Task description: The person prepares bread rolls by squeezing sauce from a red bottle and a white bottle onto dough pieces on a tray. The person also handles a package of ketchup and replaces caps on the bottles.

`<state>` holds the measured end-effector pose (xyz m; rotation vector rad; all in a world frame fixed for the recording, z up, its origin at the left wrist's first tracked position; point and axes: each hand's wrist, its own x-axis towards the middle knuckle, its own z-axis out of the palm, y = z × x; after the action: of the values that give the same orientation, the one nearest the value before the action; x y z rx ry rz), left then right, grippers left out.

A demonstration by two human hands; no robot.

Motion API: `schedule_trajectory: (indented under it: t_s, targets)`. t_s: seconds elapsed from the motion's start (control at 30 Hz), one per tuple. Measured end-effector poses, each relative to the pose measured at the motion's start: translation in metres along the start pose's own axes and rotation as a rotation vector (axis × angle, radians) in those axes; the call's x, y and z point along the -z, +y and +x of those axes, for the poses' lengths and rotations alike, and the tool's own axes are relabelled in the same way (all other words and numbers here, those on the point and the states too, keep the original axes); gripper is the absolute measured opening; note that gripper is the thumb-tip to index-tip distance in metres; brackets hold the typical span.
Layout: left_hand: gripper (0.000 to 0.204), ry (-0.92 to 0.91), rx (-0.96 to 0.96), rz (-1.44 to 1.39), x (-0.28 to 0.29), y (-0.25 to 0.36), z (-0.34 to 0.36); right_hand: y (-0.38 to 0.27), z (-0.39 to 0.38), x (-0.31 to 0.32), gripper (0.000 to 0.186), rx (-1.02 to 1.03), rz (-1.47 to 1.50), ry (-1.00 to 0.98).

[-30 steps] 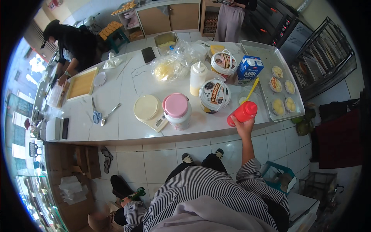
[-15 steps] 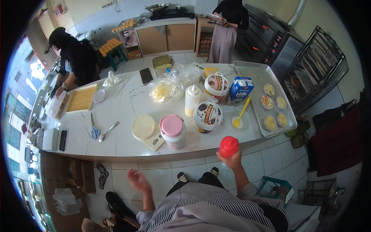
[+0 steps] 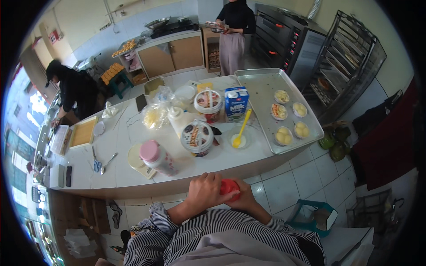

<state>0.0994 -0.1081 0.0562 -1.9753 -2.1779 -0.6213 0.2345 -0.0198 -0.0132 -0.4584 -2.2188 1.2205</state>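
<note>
In front of my body, just off the table's near edge, a red container (image 3: 230, 189) with a rounded, stepped shape sits between my hands. My right hand (image 3: 247, 197) wraps it from the right. My left hand (image 3: 205, 189) closes on it from the left, its fingers covering part of it. Much of the container is hidden by my hands. On the table beyond stand a pink-lidded jar (image 3: 155, 158), a white lidded tub (image 3: 197, 137), a white squeeze bottle (image 3: 177, 119) and a clear bowl (image 3: 245, 138) with a yellow spatula (image 3: 242, 128).
At right, a metal tray (image 3: 259, 93) holds several filled cups (image 3: 284, 136). A blue milk carton (image 3: 236, 103), another tub (image 3: 207, 103) and a plastic bag (image 3: 155, 116) stand behind. Scissors (image 3: 96, 164) and a spoon (image 3: 106, 165) lie left. Two people work farther off.
My right hand has brought the red container left and closer to my body. My left hand has come up from the left and taken hold of it. The view has shifted toward the right.
</note>
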Motion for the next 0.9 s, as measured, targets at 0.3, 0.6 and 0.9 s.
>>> schedule_trajectory:
  t_s: [0.3,0.6,0.9]
  targets:
    - [0.039,0.066,-0.493,-0.177,-0.011,0.061,0.099,0.006,-0.015,0.108,0.055,0.03,0.136,-0.006]
    - [0.051,0.066,-1.239,-0.343,0.012,0.093,0.151,0.002,-0.011,0.177,0.064,-0.088,0.582,-0.393]
    - [0.059,-0.064,-0.253,-0.135,-0.004,0.12,0.108,0.002,-0.015,0.187,0.057,0.059,0.08,-0.091]
